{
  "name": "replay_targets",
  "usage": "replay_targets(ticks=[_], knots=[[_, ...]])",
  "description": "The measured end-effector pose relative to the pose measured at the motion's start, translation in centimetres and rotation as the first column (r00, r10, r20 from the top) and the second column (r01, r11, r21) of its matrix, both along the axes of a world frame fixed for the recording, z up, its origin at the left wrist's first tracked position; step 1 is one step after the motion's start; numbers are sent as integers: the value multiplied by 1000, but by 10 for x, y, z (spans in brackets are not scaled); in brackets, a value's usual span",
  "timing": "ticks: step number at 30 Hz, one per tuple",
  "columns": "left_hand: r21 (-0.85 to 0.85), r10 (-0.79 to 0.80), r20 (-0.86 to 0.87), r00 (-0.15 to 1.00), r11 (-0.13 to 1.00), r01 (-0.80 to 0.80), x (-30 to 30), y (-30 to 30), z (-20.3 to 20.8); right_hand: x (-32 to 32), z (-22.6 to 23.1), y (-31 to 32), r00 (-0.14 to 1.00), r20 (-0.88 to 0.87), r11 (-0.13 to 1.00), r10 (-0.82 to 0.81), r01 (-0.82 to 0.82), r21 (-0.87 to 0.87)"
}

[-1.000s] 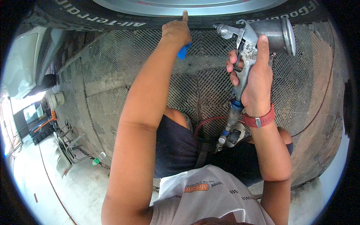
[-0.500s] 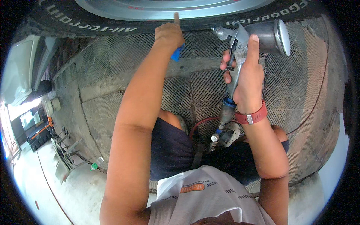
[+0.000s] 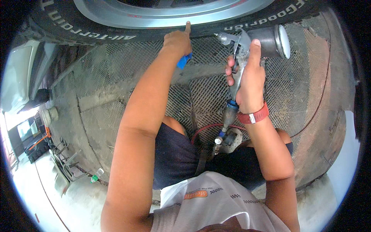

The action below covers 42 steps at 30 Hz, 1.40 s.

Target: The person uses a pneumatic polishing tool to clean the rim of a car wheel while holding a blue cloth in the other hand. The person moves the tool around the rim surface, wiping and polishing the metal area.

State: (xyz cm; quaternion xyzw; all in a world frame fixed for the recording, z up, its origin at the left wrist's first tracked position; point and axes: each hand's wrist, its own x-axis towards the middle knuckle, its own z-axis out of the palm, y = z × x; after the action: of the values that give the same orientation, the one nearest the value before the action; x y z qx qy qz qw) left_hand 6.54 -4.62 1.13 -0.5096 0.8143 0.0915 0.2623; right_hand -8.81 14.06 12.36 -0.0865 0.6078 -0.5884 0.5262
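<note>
My left hand (image 3: 178,43) reaches forward with its index finger stretched out, the tip at the lower edge of the silver wheel rim (image 3: 154,22). The other fingers are curled round a blue cloth (image 3: 184,61), part of which hangs out below the palm. My right hand (image 3: 251,79) is wrapped round the handle of a metal spray gun (image 3: 240,58), thumb up near its cup (image 3: 266,41). The gun's nozzle points left, close to the black tire (image 3: 116,35). Its hose fitting (image 3: 230,112) comes out below the grip.
A red hose (image 3: 208,127) curves between my knees and runs off to the right. Ribbed matting (image 3: 301,85) lies under me. To the left are a folded metal chair (image 3: 62,170), a green-capped bottle (image 3: 97,175) and a pale car panel (image 3: 19,73).
My left fingertip has slid slightly right and down along the rim. The spray gun in my right hand has shifted a little left as the whole view moved.
</note>
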Motion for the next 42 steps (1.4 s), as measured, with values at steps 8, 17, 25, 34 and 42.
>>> replay_targets(ticks=[8,17,25,34,42], knots=[[45,-56,-106,993,997,61,1,9,10,-149,-12,8,705,-510,869,-493,431,-243],[18,-79,-127,989,996,82,-5,8,3,-497,123,155,-701,-649,934,294,69,349],[53,-65,-57,996,996,68,-8,4,4,-434,35,246,513,-419,613,750,-298,732],[36,-78,-77,994,996,81,-7,5,12,-267,-159,281,865,-45,692,499,-367,621],[49,-78,-66,995,995,81,9,9,20,-208,-207,285,877,-23,652,480,-339,678]])
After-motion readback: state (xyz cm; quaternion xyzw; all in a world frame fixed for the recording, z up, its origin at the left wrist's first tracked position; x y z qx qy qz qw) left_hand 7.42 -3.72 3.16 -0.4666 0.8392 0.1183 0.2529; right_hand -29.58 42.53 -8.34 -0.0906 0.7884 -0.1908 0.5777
